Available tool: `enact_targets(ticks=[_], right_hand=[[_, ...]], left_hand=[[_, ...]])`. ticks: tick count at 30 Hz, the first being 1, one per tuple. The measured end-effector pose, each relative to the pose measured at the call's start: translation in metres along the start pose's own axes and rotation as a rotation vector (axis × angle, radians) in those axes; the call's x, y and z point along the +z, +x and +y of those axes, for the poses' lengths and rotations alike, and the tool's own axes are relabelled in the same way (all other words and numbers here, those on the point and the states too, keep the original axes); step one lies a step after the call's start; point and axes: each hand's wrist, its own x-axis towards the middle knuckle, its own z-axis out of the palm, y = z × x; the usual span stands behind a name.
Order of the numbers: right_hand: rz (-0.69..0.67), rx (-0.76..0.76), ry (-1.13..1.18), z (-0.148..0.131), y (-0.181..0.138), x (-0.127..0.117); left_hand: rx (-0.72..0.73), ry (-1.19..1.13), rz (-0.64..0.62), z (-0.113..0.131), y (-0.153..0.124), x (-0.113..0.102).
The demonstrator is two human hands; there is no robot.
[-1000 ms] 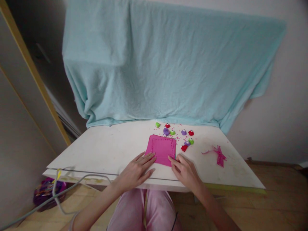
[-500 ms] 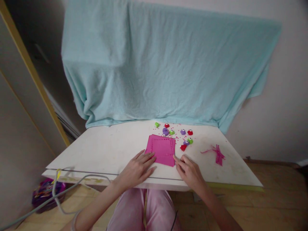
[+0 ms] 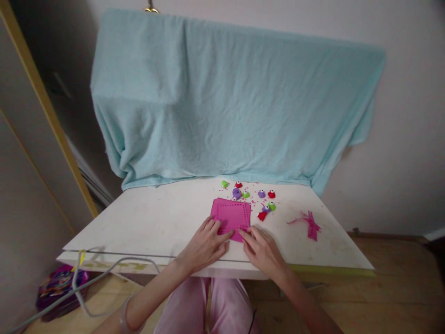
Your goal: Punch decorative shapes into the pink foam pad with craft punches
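A bright pink square sheet (image 3: 232,214), seemingly of several layers, lies on the white tabletop. A row of small dots runs inside its edges. My left hand (image 3: 205,243) rests palm down over the sheet's lower left corner, fingers spread and thumb stretched along the lower edge. My right hand (image 3: 262,248) touches the sheet's lower right part with its fingertips, index finger extended and the other fingers partly curled. Whether the right fingertips hold a small bit is too fine to tell. Beyond the sheet are small googly-eyed pieces: purple (image 3: 237,194), green (image 3: 224,184) and red (image 3: 271,194).
Tiny pink crumbs lie scattered among the eyed pieces. A pile of pink strips (image 3: 311,226) sits at the table's right. Behind the white table (image 3: 139,218) hangs a light blue cloth (image 3: 236,106). A grey cable (image 3: 114,264) crosses the front left, near a purple package (image 3: 59,290).
My left thumb has stretched out along the sheet's lower edge. My right hand has shifted left, from the sheet's right edge onto its lower part. The view has tilted slightly upward.
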Motion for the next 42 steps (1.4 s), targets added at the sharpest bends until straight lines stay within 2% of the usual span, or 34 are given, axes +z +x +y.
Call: enact_targets(ticks=[4,13,23,34,42], right_hand=[[-0.049,-0.029,-0.015,-0.004,0.009,-0.002],[-0.143,-0.142,-0.055,0.008,0.016,-0.01],[-0.132,-0.195,-0.085,0.018,0.015,-0.008],[-0.096,-0.203,-0.13,0.038,0.002,-0.012],[-0.066,-0.188,-0.112,0.041,-0.002,-0.012]], left_hand=[[0.004,-0.001,-0.008,-0.001,0.0,-0.001],[0.024,0.042,-0.019,-0.014,-0.01,-0.006],[0.052,0.07,-0.028,-0.037,-0.032,-0.018],[0.057,0.06,-0.016,-0.036,-0.032,-0.02],[0.058,0.054,-0.014,-0.035,-0.032,-0.015]])
